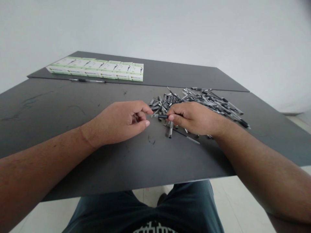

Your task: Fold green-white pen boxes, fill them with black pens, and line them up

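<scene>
My right hand (195, 117) pinches a pen (162, 116) by its dark grip, between thumb and index finger. The pen lies level in the air, and its narrow tip points left. Close to that tip, my left hand (130, 122) has thumb and index finger apart, with the other fingers curled in; I see nothing held in it. Under and behind my right hand spreads a heap of clear and black pen parts (213, 105). Small pen caps (155, 104) gather at its left side. Below the held pen, an ink refill (189, 138) lies slanted on the table.
A row of several white and green boxes (107, 73) stands at the back left of the dark grey table (116, 168). One pen (87, 80) lies in front of them. A seam runs across the table behind the heap, and a pale wall rises beyond.
</scene>
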Motion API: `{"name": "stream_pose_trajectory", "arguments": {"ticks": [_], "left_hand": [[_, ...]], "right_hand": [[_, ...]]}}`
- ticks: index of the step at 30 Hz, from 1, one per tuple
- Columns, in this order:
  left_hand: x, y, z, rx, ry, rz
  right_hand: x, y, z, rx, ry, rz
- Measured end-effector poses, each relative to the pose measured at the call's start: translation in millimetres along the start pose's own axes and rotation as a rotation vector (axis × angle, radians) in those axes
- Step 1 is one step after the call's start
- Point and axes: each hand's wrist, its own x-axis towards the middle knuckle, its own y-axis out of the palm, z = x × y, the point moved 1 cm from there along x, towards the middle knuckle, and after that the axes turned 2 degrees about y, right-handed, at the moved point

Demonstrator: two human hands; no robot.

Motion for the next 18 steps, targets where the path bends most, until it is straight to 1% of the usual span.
{"name": "stream_pose_trajectory", "arguments": {"ticks": [5,11,14,18], "left_hand": [[5,-2,14,0.024,-0.027,-0.039],[16,-2,29,0.181,-0.074,-0.051],[30,-4,32,0.253,-0.046,-0.040],[62,-1,26,0.322,0.033,0.019]], "right_hand": [[2,-5,-17,0.042,0.129,-0.207],[6,-5,-34,0.102,0.254,-0.399],[8,-4,-41,0.103,0.300,-0.433],[10,-4,-45,0.097,0.325,-0.438]]}}
